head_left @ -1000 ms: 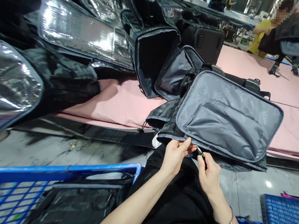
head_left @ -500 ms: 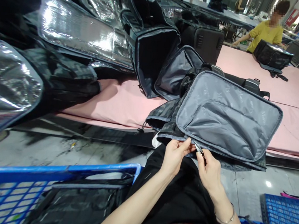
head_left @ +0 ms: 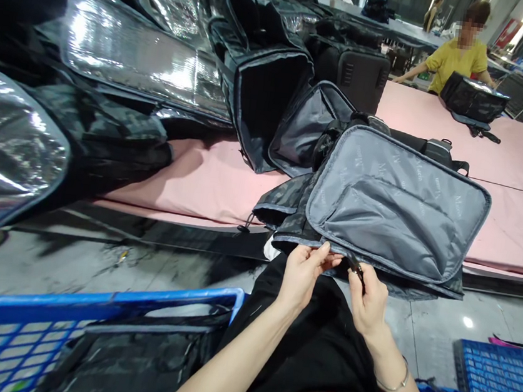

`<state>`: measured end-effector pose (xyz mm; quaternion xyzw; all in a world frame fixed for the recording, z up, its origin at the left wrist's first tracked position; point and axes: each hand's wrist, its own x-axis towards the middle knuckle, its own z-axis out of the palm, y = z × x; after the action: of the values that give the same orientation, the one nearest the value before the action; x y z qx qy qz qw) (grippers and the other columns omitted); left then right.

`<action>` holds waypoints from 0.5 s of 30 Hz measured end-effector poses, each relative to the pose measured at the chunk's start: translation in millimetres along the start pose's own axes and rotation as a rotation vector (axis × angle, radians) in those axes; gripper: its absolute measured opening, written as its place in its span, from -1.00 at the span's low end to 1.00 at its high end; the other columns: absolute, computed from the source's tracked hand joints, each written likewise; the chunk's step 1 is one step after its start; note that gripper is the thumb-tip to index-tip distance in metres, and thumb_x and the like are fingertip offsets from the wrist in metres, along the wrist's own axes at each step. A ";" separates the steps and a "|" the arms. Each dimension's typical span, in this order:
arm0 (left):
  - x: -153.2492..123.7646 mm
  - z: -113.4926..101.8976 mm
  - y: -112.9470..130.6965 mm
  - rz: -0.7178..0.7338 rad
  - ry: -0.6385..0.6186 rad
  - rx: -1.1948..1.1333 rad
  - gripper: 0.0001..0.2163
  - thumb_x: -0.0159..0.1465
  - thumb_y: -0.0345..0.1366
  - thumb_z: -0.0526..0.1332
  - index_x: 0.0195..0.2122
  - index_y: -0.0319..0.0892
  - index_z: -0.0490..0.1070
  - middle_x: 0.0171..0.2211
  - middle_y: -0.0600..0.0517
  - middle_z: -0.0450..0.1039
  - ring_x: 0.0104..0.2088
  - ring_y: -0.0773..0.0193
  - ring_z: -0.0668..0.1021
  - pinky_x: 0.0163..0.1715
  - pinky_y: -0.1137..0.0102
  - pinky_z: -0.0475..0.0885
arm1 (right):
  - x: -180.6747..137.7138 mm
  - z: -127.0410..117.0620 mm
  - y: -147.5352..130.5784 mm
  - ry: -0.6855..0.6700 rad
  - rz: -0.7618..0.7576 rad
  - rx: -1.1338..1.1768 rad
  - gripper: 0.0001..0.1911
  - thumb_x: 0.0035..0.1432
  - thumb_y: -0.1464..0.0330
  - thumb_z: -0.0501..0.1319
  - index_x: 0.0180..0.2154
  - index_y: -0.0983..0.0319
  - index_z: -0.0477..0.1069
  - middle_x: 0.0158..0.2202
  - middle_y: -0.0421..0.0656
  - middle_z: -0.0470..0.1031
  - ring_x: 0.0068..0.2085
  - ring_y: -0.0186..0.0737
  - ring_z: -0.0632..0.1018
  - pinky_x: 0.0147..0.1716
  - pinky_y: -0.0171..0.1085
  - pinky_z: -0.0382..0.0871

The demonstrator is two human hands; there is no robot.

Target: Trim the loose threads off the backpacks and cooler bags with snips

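A dark camouflage bag with a grey printed lining (head_left: 402, 206) lies at the table's near edge, its lining panel facing up. My left hand (head_left: 302, 273) is closed in a pinch on the bag's bound edge, at the lower left of the panel. To the right of it, my right hand (head_left: 369, 298) grips a small pair of thread snips (head_left: 356, 267), dark with a bit of metal showing. The snips point up and left, close to the edge between my hands. Whether the blades touch the edge I cannot tell.
Several bags with silver foil linings (head_left: 146, 51) are heaped at the left of the pink-covered table (head_left: 509, 218). Below left stands a blue crate (head_left: 103, 296) holding a dark bag; another blue crate (head_left: 496, 377) is at lower right. A person in yellow (head_left: 456, 64) stands beyond the table by a bag.
The snips in my right hand have turned, so their bright blades no longer show as clearly, and that hand has shifted slightly right. My left hand keeps its pinch on the edge.
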<state>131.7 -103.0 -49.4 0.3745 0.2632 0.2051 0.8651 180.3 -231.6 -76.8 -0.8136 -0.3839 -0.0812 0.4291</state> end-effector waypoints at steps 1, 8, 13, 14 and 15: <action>0.0 0.1 0.8 -0.010 0.006 0.003 -0.72 -0.05 -0.22 0.37 -0.46 -0.30 0.36 -0.53 0.00 0.48 -0.46 0.30 0.54 -0.36 0.40 0.44 | -1.7 2.4 4.1 0.054 -0.024 -0.001 -0.79 0.25 0.33 -0.02 -0.16 0.26 0.30 -0.42 -0.15 0.46 -0.44 -0.31 0.48 -0.43 -0.37 0.30; -2.7 -0.3 2.3 0.014 -0.012 0.095 -0.75 0.04 -0.18 0.30 -0.46 -0.27 0.34 -0.59 0.05 0.44 -0.62 0.42 0.43 -0.54 0.48 0.34 | -2.4 25.1 42.4 0.336 -0.105 -0.159 -0.80 0.17 0.41 0.07 -0.16 0.23 0.38 -0.37 -0.10 0.51 -0.40 -0.27 0.52 -0.34 -0.32 0.38; -5.5 -12.7 4.2 0.394 -0.014 0.618 -0.82 0.13 -0.17 0.22 -0.43 -0.18 0.42 -0.44 -0.03 0.51 -0.50 0.28 0.48 -0.41 0.36 0.37 | 13.7 12.7 40.4 0.294 -0.069 -0.194 -0.72 0.12 0.50 -0.01 -0.27 0.22 0.45 -0.43 -0.11 0.48 -0.43 -0.29 0.48 -0.38 -0.33 0.35; -3.5 -15.6 6.3 0.561 -0.012 0.788 -0.86 0.13 -0.19 0.23 -0.42 -0.15 0.45 -0.42 -0.03 0.52 -0.43 0.24 0.50 -0.33 0.32 0.36 | 17.0 8.8 37.1 0.285 -0.063 -0.194 -0.72 0.11 0.50 -0.01 -0.28 0.22 0.45 -0.42 -0.11 0.48 -0.41 -0.29 0.48 -0.38 -0.34 0.34; -0.3 -18.1 8.9 0.729 -0.013 0.954 -0.90 0.13 -0.23 0.23 -0.40 -0.12 0.48 -0.40 -0.04 0.52 -0.35 0.20 0.49 -0.25 0.29 0.32 | 19.9 5.0 33.6 0.278 -0.058 -0.195 -0.72 0.10 0.50 -0.01 -0.29 0.22 0.45 -0.43 -0.12 0.46 -0.41 -0.30 0.47 -0.40 -0.35 0.33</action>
<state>119.1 -87.8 -53.1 0.7890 0.1753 0.3457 0.4768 216.5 -228.1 -92.1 -0.8208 -0.3346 -0.2423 0.3944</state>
